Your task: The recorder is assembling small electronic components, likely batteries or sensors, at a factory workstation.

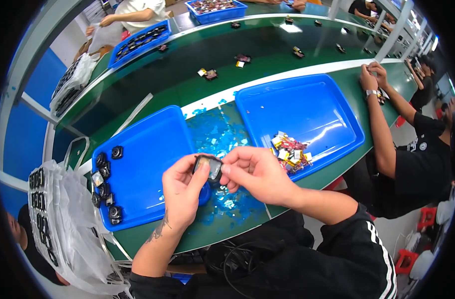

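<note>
A small black square part (209,167) with a pale face is pinched between both of my hands above the table's front edge. My left hand (181,192) grips it from the left and below. From the right, the fingertips of my right hand (257,173) press on its edge. Just behind my left hand lies a blue tray (148,149) with several similar black parts (104,184) along its left side. A second blue tray (307,107) to the right holds a heap of small red, yellow and white pieces (290,151).
Blue film scraps (218,133) litter the green table between the trays. A dark conveyor belt (227,47) behind carries scattered parts. A person in black (411,164) works at my right; other people stand beyond the belt. A clear bag of parts (58,219) hangs at my left.
</note>
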The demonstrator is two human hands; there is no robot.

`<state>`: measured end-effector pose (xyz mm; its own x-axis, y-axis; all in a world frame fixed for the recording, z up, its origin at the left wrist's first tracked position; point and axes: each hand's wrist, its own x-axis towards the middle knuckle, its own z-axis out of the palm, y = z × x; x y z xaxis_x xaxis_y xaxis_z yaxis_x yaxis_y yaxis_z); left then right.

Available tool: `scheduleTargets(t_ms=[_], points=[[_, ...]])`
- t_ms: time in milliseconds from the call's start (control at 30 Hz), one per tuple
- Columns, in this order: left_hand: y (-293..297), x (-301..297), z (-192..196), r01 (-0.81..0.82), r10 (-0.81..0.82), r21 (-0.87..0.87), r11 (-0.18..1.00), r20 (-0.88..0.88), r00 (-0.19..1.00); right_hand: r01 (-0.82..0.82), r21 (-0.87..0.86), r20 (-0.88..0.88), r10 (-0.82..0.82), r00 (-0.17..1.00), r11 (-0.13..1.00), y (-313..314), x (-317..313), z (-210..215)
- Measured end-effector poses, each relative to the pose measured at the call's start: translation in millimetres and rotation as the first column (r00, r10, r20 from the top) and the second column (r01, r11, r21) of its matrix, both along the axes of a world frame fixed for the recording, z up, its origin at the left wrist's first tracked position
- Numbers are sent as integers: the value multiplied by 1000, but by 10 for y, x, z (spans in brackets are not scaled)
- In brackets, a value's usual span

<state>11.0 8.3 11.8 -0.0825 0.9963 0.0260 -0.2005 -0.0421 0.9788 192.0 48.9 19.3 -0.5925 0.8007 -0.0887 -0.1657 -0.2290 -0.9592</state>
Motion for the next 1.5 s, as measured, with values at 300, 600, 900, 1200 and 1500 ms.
scheduleTargets(t_ms=[300,600,900,1200,1500], points=[[40,-12,-43,59,-18,-169,984,234,972,-216,801,571,-603,558,558,388,1411,-3],[-12,-108,-158,86,-58,98,991,-262,963,373,211,117,-402,908,904,222,1059,-65],[-47,89,-119,251,-213,111,962,-274,938,155,153,-30,-152,988,976,-165,244,-75],[-92,-73,-104,188,-190,-51,981,-47,981,-30,691,372,-319,872,722,-146,59,6],[-100,-53,-155,113,-92,148,982,-141,986,176,530,229,-340,912,829,-223,-20,-94]])
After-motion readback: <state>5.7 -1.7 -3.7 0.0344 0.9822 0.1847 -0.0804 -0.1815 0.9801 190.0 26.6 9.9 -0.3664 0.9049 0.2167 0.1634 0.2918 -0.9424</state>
